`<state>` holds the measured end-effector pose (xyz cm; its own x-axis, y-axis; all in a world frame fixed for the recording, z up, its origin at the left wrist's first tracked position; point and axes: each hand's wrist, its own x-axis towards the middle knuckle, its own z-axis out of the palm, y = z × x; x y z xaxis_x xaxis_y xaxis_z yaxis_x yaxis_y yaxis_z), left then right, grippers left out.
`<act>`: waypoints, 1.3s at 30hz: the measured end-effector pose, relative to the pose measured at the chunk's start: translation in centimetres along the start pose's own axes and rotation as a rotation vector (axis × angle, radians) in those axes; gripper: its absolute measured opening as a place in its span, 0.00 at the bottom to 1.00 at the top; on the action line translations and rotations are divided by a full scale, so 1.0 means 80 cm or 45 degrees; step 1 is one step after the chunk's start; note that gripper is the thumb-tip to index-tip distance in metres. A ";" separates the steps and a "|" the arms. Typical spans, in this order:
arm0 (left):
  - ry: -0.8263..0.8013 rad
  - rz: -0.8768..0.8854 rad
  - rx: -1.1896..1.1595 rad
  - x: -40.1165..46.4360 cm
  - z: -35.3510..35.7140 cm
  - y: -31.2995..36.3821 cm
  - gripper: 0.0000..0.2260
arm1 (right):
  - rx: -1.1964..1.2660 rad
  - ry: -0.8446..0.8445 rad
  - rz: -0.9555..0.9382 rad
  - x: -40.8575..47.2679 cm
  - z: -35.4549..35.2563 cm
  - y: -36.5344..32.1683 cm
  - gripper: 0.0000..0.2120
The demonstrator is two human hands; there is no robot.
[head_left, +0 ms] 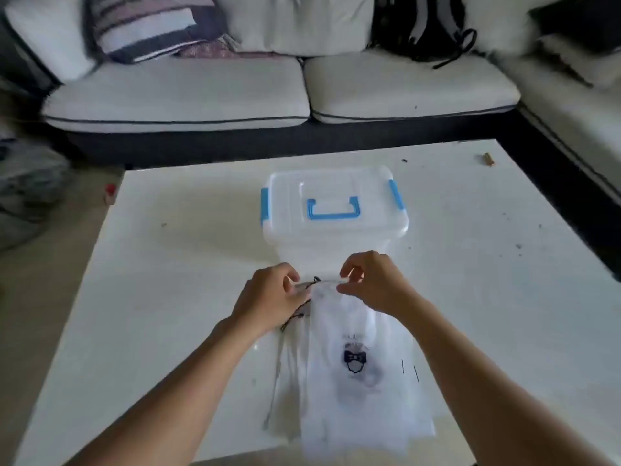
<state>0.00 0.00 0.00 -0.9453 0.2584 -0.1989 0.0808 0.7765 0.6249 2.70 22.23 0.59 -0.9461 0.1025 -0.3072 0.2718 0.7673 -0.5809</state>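
Just in front of the box [336, 210], close against its near wall: the top edge of a thin, milky bag [336, 398]. Laid flat on the table [168, 264], running from the box straight back to the near table edge, with a dark printed mark halfway down. Pinched at that top edge from both sides.

Left of the box's middle line, the left hand [272, 294], fingers curled in, thumb and fingertips closed on the bag's corner. Right of that line, the right hand [373, 280], thumb and forefinger nipped together on the same edge, remaining fingers bent loosely above it. Both hands close together, low against the box's front; touching it or not, impossible to tell.

Between the hands and under the left palm, a thin black cord [295, 317], looped at the bag's mouth; hard to tell whether gripped along with the plastic.

The box itself: clear plastic, lid on, blue handle folded flat on top, blue latches at both ends.

Well behind the box, past the far table edge, a pale sofa [174, 95] with a striped cushion [148, 28] and a dark backpack [423, 25]. Far right of the box and behind it, near the table's corner, a small brown scrap [487, 159]. Left of the box, off the table on the floor, a small red thing [110, 189].
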 end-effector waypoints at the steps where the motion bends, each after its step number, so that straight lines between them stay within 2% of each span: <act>1: -0.036 0.037 0.039 0.001 0.016 -0.008 0.15 | -0.053 0.003 -0.014 0.002 0.014 0.013 0.14; 4: -0.035 0.103 0.161 0.009 0.063 -0.038 0.20 | -0.311 0.150 -0.073 0.017 0.058 0.056 0.26; 5: -0.021 0.123 0.135 0.009 0.072 -0.045 0.20 | -0.348 0.201 -0.092 0.019 0.067 0.064 0.26; 6: -0.022 0.136 0.121 0.008 0.077 -0.050 0.20 | -0.338 0.254 -0.105 0.020 0.074 0.068 0.24; 9: -0.007 0.137 0.060 -0.003 0.076 -0.064 0.19 | -0.188 0.454 -0.108 0.020 0.075 0.077 0.07; 12: 0.106 0.130 -0.081 -0.031 0.057 -0.058 0.19 | -0.234 0.590 -0.221 -0.006 0.050 0.056 0.01; 15: 0.156 0.180 -0.252 -0.066 0.020 -0.018 0.34 | -0.325 0.617 -0.484 -0.050 0.008 0.014 0.01; 17: 0.131 0.210 -0.389 -0.081 -0.015 0.024 0.41 | -0.122 0.456 -0.635 -0.079 -0.027 -0.024 0.02; 18: 0.135 0.261 -0.468 -0.088 -0.033 0.046 0.38 | -0.028 0.397 -0.706 -0.095 -0.042 -0.041 0.02; 21: 0.183 0.411 -0.819 -0.110 -0.067 0.083 0.11 | 0.111 0.455 -0.927 -0.136 -0.064 -0.076 0.02; 22: 0.242 0.413 -0.906 -0.116 -0.075 0.089 0.06 | 0.163 0.483 -0.951 -0.144 -0.068 -0.081 0.05; 24: 0.369 0.349 -1.047 -0.122 -0.084 0.088 0.07 | 0.335 0.487 -0.885 -0.146 -0.073 -0.078 0.13; 25: 0.428 0.311 -1.100 -0.122 -0.089 0.085 0.09 | 0.471 0.466 -0.846 -0.142 -0.077 -0.075 0.13; 28: 0.512 0.249 -1.156 -0.117 -0.085 0.056 0.10 | 0.691 0.406 -0.731 -0.117 -0.062 -0.059 0.03; 31: 0.552 0.237 -1.151 -0.102 -0.071 0.017 0.10 | 0.719 0.346 -0.609 -0.096 -0.013 -0.046 0.04; 33: 0.568 0.230 -1.056 -0.084 -0.063 -0.009 0.14 | 0.696 0.362 -0.521 -0.078 0.004 -0.043 0.06; 35: 0.557 0.196 -0.972 -0.068 -0.056 -0.034 0.16 | 0.647 0.289 -0.461 -0.061 0.005 -0.037 0.10; 37: 0.539 0.179 -0.912 -0.052 -0.046 -0.059 0.18 | 0.755 0.133 -0.444 -0.049 0.006 -0.027 0.11; 39: 0.571 0.197 -0.720 -0.038 -0.041 -0.072 0.19 | 0.911 0.036 -0.389 -0.040 0.005 -0.019 0.11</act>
<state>1.42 -7.11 -0.52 -0.9844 -0.0125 0.1752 0.1632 0.3038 0.9386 5.44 20.48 2.11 -0.9988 -0.0243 -0.0419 0.0371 0.1695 -0.9848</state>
